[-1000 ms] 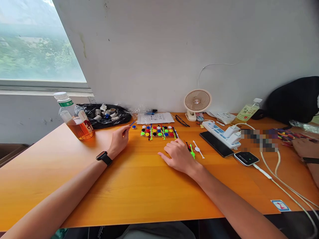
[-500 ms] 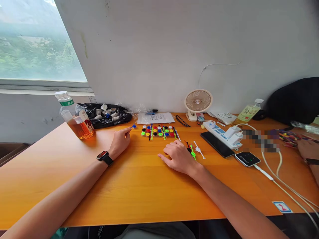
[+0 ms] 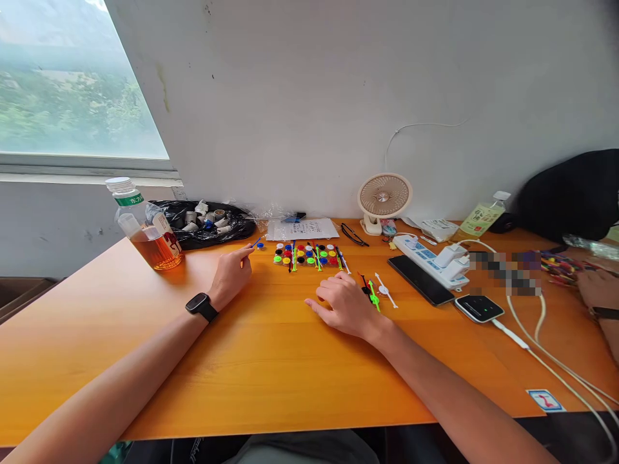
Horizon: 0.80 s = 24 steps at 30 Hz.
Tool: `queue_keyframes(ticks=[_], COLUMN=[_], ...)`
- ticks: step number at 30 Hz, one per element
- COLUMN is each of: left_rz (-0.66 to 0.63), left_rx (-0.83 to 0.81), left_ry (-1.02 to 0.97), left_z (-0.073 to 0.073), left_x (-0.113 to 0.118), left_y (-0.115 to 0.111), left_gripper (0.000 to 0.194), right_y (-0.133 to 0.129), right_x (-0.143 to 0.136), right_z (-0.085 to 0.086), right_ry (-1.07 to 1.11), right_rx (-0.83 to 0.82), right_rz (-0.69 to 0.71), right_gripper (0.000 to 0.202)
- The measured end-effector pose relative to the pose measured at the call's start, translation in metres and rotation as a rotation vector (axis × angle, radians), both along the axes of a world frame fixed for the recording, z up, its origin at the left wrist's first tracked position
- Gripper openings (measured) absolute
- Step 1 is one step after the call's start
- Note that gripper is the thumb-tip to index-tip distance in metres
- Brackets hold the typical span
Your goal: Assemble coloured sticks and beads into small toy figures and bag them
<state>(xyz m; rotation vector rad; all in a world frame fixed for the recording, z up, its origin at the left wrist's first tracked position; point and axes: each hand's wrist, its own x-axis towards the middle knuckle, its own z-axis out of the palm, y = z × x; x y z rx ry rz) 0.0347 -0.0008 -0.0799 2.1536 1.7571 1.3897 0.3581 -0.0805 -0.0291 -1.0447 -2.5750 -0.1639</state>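
Nearest to us on the wooden table, a small sticker sits by the front edge at the right. Our right hand lies low over the wood, fingers loosely curled and thumb standing apart from them; its underside is hidden. Just beside it we see a white arrow-shaped piece and a green one, with darker pieces partly behind the hand. Farther right are a white-rimmed device on a cable, a black phone and a power strip.

Our left hand, with a black watch on the wrist, pinches a thin blue piece between thumb and forefinger, its end pointing up and away from us. Just beyond its tip is a blue disc, and to the right we have rows of colourful round pieces with slim sticks lying across them.

Behind these rest a white packet and black glasses; a fan stands by the wall.
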Motion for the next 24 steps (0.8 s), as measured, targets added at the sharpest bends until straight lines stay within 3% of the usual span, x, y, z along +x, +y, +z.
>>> queue_keyframes(ticks=[15, 24], left_rz=[-0.006, 0.058], left_rx=[-0.085, 0.024], left_ry=[0.158, 0.263], left_z=[-0.001, 0.017], left_x=[-0.003, -0.004], left_y=[-0.002, -0.010], left_gripper=[0.042, 0.036], right_y=[0.000, 0.000], right_x=[0.001, 0.001], right_z=[-0.001, -0.001], right_ry=[-0.002, 0.004], right_rx=[-0.015, -0.040], right_rz=[0.002, -0.001], right_gripper=[0.042, 0.043])
